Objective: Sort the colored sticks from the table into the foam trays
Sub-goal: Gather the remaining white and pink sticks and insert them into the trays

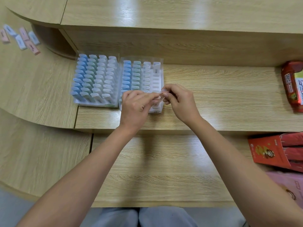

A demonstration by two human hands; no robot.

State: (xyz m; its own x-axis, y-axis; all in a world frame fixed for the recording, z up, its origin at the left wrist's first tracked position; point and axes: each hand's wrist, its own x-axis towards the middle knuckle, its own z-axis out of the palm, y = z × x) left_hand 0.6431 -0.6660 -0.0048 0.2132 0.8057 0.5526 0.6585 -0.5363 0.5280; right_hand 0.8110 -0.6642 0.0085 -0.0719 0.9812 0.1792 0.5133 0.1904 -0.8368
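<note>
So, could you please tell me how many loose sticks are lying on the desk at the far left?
6: three pink and three pale blue, scattered together at the far left. More may lie beyond the frame edge.

Foam trays: 2, side by side on the wooden desk [213, 95].
- Left tray [96, 104]: 4 columns of sticks, one blue, one green, two white; about 10 per column, exact count blurred.
- Right tray [161, 82]: 3 filled columns, one blue, one green, one white; fourth column holds 1 white stick [156, 68] at the far end.

Loose sticks [21, 38] at far left: 7, pink and pale blue.

Hands: 2, left hand [136, 107] and right hand [179, 99].

Red packages: 1 red pack [290, 84] at right edge; 1 red carton [268, 151] below it.
</note>
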